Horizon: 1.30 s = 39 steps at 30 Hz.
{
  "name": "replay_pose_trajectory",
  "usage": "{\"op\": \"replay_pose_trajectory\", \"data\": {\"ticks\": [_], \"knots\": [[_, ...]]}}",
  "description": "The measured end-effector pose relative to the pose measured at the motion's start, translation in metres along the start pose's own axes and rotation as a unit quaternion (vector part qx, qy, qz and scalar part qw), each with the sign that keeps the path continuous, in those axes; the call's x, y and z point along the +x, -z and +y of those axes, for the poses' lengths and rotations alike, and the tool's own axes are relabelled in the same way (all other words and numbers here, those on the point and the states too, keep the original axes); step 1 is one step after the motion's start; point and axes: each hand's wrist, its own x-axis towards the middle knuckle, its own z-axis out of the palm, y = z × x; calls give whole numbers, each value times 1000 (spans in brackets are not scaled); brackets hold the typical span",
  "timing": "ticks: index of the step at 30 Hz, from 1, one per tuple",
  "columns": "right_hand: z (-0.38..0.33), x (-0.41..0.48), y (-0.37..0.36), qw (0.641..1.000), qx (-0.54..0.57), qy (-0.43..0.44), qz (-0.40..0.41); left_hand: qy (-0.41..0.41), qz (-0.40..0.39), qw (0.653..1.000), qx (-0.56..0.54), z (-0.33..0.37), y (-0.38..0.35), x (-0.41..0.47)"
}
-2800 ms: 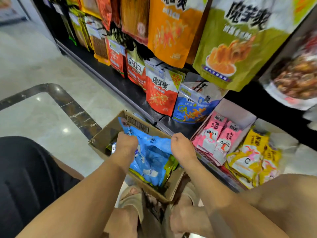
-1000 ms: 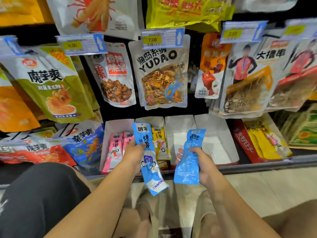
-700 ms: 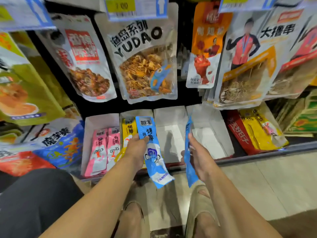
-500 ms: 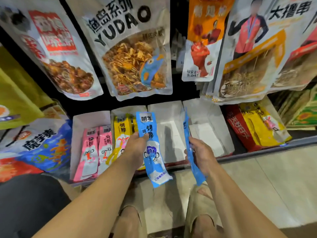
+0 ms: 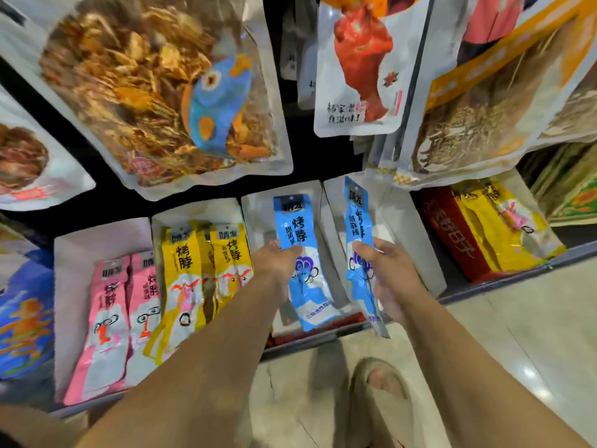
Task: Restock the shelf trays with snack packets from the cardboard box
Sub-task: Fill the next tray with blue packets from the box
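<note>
View: from the head camera we look down on a low shelf of snack trays, with both our forearms reaching in from the near side.
Left hand: our left hand has its grip closed on the left blue packet, fingers curled round the packet's left edge at about mid-length.
Left blue packet: it is upright with its face towards us, in front of the third white tray from the left. Its lower end comes down to that tray's red front lip.
Right hand: our right hand has its grip closed round the right blue packet, with the thumb on the face and the fingers wrapped behind.
Right blue packet: it is upright and turned partly edge-on, over the fourth white tray, just right of the wall the two trays share. Its lower end hangs past the shelf's front edge, above the floor.
Between the packets: the two are near each other but apart. We cannot tell whether either hand has more than one.
Left neighbours: yellow packets stand in the second white tray, just left of our left hand. Pink packets lie in the first tray, furthest left.
Right neighbour: a red tray with yellow stock sits to the right of the fourth white tray.
Above: large pouches hang over the trays, among them a fish pouch and a drumstick pouch.
Near: a beige sandal is on the floor beside our right forearm.
</note>
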Motion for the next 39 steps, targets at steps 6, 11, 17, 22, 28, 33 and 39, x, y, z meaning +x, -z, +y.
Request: {"op": "replay_pose_trajectory", "data": {"ticks": [6,11,17,22,28,33,39], "knots": [[15,6,-7,999,-46,1,27,-12,34,999,39,-22,-28,27],[14,12,-2,997,-65,2,49,7,40,997,73,-34,-42,41],[16,17,2,996,-74,-6,57,-14,51,989,139,-45,-44,52],[17,17,-1,995,-79,-15,60,-31,65,977,199,-42,-43,47],[17,11,-10,996,-73,1,53,-118,88,958,246,-23,-29,30],[20,9,-29,995,-87,-5,37,-300,146,913,234,-4,-1,4],[32,12,-60,986,-161,30,25,-259,191,886,335,0,44,13]]}}
